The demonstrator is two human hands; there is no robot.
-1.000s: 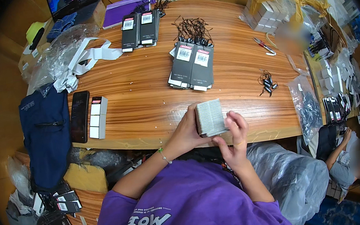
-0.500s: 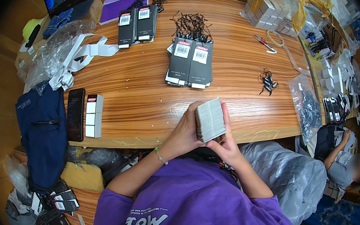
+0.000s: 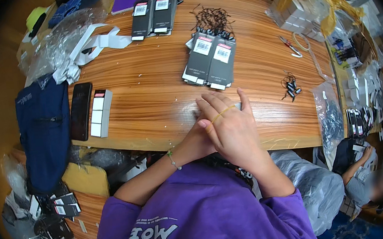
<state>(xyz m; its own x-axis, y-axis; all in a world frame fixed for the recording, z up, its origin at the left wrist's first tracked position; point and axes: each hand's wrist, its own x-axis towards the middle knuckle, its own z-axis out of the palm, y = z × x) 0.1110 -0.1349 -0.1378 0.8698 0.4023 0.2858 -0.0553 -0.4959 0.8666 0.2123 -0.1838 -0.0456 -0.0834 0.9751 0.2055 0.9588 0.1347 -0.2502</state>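
My left hand point(image 3: 196, 140) is closed around a thick stack of cards over the table's front edge. Most of that stack lies hidden under my right hand; only a pale sliver of the card stack point(image 3: 237, 106) shows by the little finger. My right hand point(image 3: 230, 127) lies palm down across the stack and the left fingers, its own fingers stretched forward. A thin yellow rubber band point(image 3: 221, 114) runs taut over the back of its fingers. Just beyond the fingertips sits a pile of dark grey hang tags point(image 3: 208, 61) with black strings.
More grey tags point(image 3: 154, 17) lie at the back. A phone point(image 3: 81, 111) and a narrow label box point(image 3: 101, 113) lie left, beside a navy cloth pouch point(image 3: 46, 131). Rightward are snips point(image 3: 291, 46), black string fasteners point(image 3: 291, 87) and a plastic bag point(image 3: 328, 113). Another person point(image 3: 368, 175) sits at lower right.
My right hand has moved from the stack's right side to over its top, covering it. The rubber band now stretches across that hand's fingers. The view has shifted slightly.
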